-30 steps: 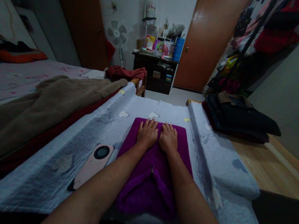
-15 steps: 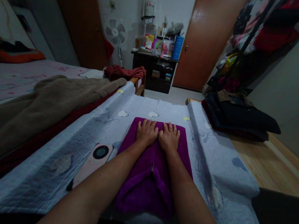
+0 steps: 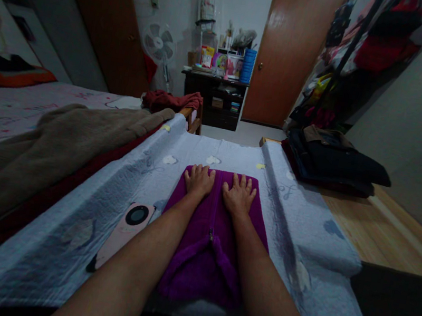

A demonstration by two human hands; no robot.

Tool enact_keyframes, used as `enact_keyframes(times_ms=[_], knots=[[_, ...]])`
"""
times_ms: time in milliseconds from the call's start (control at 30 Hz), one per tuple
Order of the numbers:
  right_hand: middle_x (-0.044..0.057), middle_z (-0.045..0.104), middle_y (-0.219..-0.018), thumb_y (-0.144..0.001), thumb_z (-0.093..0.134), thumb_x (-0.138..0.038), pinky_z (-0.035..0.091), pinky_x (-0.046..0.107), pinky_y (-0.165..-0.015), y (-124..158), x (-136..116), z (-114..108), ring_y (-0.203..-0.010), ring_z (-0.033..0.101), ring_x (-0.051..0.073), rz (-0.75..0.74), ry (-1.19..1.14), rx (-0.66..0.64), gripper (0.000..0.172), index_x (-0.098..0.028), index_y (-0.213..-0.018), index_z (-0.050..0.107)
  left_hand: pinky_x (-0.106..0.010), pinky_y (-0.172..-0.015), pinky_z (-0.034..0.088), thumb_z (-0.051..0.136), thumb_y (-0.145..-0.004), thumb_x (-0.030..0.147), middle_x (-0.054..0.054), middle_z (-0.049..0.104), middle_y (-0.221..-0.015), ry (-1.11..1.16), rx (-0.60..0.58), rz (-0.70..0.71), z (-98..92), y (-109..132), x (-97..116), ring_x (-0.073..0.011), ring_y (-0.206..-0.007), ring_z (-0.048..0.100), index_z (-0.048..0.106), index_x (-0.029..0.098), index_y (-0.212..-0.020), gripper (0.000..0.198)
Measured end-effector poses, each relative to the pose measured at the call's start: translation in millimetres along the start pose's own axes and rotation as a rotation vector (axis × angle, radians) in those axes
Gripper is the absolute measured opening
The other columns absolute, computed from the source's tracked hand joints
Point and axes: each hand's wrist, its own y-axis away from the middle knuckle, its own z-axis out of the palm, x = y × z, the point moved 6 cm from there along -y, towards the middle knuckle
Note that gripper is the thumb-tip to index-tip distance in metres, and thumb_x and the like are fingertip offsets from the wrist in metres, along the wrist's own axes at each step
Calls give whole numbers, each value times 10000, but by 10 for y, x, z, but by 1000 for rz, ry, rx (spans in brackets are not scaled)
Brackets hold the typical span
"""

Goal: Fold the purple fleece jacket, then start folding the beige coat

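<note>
A purple zip-up jacket (image 3: 213,212), folded into a neat rectangle, lies on a pale quilted blanket (image 3: 142,190). Its zip runs down the middle, with the collar opening toward me. On the far left part of the jacket my left hand (image 3: 199,182) rests flat, fingers spread. My right hand (image 3: 240,194) lies flat on the far right part, its fingers also apart. Neither hand grips the fabric. Beside my left forearm a pink phone (image 3: 124,235) with a round black camera ring lies on the blanket, partly hidden by the arm.
At left is a bed with a brown blanket (image 3: 65,140). Folded dark clothes (image 3: 334,159) are stacked on the wooden surface (image 3: 376,227) at right. Farther back stand a fan (image 3: 159,43), a dark cabinet (image 3: 212,102) and a wooden door (image 3: 286,58).
My hands have moved apart over the jacket, the left one shifting outward, so the zip between them shows more. The view has shifted slightly.
</note>
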Motion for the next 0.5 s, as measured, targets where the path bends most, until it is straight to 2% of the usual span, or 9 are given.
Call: enact_keyframes(times_ms=[300, 500], knots=[[84, 237, -1591, -937, 322, -616, 157, 547, -1129, -21, 107, -7, -1451, 157, 323, 67, 2, -48, 662, -276, -1505, 325, -670, -1032, 293, 283, -921, 565, -81, 531, -1403, 5, -118, -75, 54, -138, -113, -348, -1379, 303, 594, 302, -1240, 518], [96, 192, -1601, -917, 279, -691, 160, 522, -1122, -48, 202, 3, -1451, 141, 331, 128, 16, -98, 729, -291, -1525, 267, -651, -1009, 321, 279, -903, 611, -78, 533, -1397, 27, -139, -157, 28, -182, -191, -411, -1338, 336, 617, 305, -1221, 556]])
